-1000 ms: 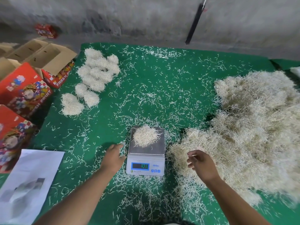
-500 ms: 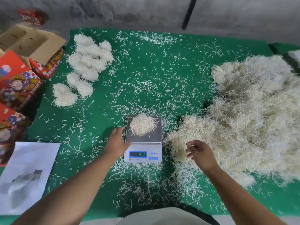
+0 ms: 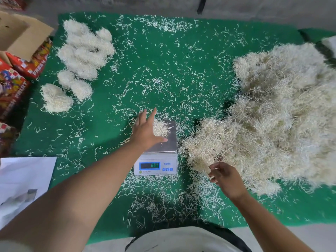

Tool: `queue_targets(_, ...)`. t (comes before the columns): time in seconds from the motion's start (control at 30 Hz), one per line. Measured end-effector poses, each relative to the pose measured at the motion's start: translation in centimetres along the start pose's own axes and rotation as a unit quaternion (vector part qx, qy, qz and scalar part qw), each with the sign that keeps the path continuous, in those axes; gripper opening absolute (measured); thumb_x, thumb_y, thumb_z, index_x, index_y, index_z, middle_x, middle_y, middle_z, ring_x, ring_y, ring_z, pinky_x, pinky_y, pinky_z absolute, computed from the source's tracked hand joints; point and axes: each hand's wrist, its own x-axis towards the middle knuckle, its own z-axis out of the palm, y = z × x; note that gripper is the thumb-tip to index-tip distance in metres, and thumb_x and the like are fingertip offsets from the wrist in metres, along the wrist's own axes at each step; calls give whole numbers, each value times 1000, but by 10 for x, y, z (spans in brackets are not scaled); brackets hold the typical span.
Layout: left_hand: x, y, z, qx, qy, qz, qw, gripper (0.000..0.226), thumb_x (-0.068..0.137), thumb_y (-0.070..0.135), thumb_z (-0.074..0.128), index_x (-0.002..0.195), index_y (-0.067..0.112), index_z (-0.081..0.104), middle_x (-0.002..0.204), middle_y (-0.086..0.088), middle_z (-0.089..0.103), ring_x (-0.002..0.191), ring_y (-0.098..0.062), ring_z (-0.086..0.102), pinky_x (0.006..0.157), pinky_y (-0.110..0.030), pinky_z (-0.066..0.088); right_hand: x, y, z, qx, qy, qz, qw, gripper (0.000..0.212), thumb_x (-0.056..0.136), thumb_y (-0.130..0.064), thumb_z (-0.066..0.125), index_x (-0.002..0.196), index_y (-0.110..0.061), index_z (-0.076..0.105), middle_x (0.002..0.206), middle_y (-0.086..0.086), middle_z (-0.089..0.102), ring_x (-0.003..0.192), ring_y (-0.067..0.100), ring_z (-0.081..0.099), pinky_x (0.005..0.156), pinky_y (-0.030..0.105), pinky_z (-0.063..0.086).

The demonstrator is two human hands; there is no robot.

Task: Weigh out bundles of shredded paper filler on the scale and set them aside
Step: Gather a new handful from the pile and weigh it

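A small digital scale with a steel platter stands at the middle of the green cloth. A small bundle of shredded paper lies on the platter. My left hand hangs over the platter's left side with fingers spread and straight, its thumb reaching along the near side of the bundle. My right hand hovers at the near edge of the big pile of shredded paper, fingers loosely curled round a few strands. Several weighed bundles lie at the far left.
Red printed cartons and an open cardboard box stand off the cloth's left edge. A white paper sheet lies at the near left. Loose strands are scattered over the green cloth. A grey wall runs along the back.
My left hand has moved from the scale's left side up over the platter and spread its fingers at the bundle. My right hand has stayed at the pile's near edge.
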Motion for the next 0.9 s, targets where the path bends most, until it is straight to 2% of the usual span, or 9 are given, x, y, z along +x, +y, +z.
queue_targets(0.1, 10, 7, 11, 45, -44, 36, 997, 119, 71, 72, 79, 161, 51, 4, 173, 2, -8, 158, -28, -11, 119, -67, 2, -7, 5, -2, -4, -1, 7, 1000, 10, 107, -17, 59, 105, -20, 68, 93, -2, 78, 76, 11, 75, 84, 47, 63)
queue_targets(0.17, 11, 10, 23, 78, -52, 56, 994, 89, 82, 69, 70, 158, 50, 26, 173, 4, -2, 159, -25, -9, 121, -61, -2, -10, 10, -3, 7, 0, 18, 1000, 12, 106, -13, 60, 104, -20, 69, 91, -2, 79, 75, 12, 76, 84, 49, 63)
queue_targets(0.3, -1, 16, 50, 112, -15, 117, 987, 56, 96, 25, 67, 147, 40, 50, 171, 4, 15, 159, -24, 6, 121, -48, -7, -12, 11, -7, 12, -9, 26, 1000, 14, 108, -16, 56, 105, -22, 69, 92, -8, 79, 78, 12, 76, 84, 50, 63)
queue_targets(0.37, -17, 20, 64, 96, -7, 146, 985, 58, 92, 7, 66, 142, 35, 58, 167, 5, 30, 157, -24, 19, 123, -42, -3, -11, 8, -9, 12, -5, 22, 1000, 15, 108, -18, 55, 105, -22, 69, 92, -8, 80, 78, 13, 77, 84, 51, 63)
queue_targets(0.5, -70, 27, 89, 81, -32, 199, 976, 47, 92, 15, 69, 137, 26, 64, 146, 5, 56, 138, -20, 42, 125, -38, 22, -8, -1, -8, 2, -14, 7, 1000, 14, 107, -24, 55, 109, -24, 69, 94, -12, 80, 81, 12, 78, 83, 51, 64)
queue_targets(0.6, -117, 40, 99, 20, -84, 168, 982, 36, 93, 21, 67, 128, 29, 59, 126, 6, 63, 118, -13, 56, 107, -33, 47, -4, -11, 1, 12, -23, -4, 1000, 14, 108, -22, 55, 109, -23, 69, 96, -11, 80, 83, 12, 78, 82, 53, 64)
queue_targets(0.7, -147, 63, 81, -182, -76, 39, 980, 21, 98, 22, 64, 106, 41, 58, 95, 14, 67, 70, 4, 61, 57, -13, 50, -5, -37, 16, 65, -41, -3, 997, 25, 101, -47, 60, 114, -28, 69, 108, -10, 79, 92, 9, 77, 88, 43, 64)
queue_targets(0.77, -150, 81, 54, -400, -43, -66, 913, 23, 100, 17, 60, 92, 37, 68, 77, 7, 69, 55, 1, 57, 46, -15, 43, -10, -61, 28, 177, -91, 39, 979, 47, 91, -67, 56, 126, -36, 65, 124, -10, 75, 107, 9, 73, 92, 35, 62)
queue_targets(0.9, -140, 115, -16, -703, 36, -187, 686, 23, 102, 19, 51, 89, 9, 68, 77, -16, 65, 73, -29, 64, 63, -34, 52, -24, -116, 52, 433, -238, 95, 864, 68, 103, -72, 34, 146, -28, 62, 142, 9, 67, 134, 29, 62, 111, 52, 51)
